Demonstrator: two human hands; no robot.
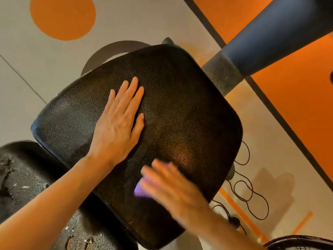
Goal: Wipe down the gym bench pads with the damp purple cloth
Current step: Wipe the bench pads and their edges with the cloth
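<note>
The purple cloth (141, 190) lies on the near part of the black pad (180, 109), pinned under the right hand (173, 188). That hand is blurred, its fingers (153, 175) flat and slightly spread over the cloth, pressing rather than gripping. The left hand (118, 123) rests palm down mid-pad, fingers straight and close together, holding nothing. A 2nd, cracked pad (23, 177) sits at lower left.
</note>
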